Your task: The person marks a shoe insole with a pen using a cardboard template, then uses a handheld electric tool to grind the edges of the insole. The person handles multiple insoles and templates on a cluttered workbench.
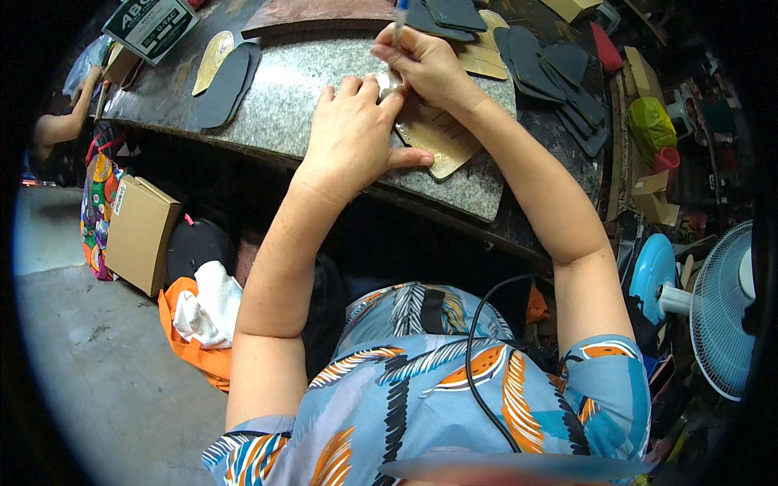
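Note:
My right hand (438,71) is closed on a pen (399,26) with a blue part at its upper end. The pen's tip is hidden behind the fingers. Flat and spread, my left hand (350,134) presses down beside it, its thumb resting on a tan, sole-shaped piece (444,150) with dark lines on it. A small, pale, shiny piece (389,83) shows between the two hands; its kind is unclear. All of this lies on a speckled grey stone slab (296,77).
Dark sole-shaped pieces (229,87) lie at the left and more dark pieces (559,85) at the right. A reddish-brown block (316,14) borders the slab's far side. A fan (725,312) stands right; a cardboard box (139,235) stands left. Another person's arm (65,125) shows far left.

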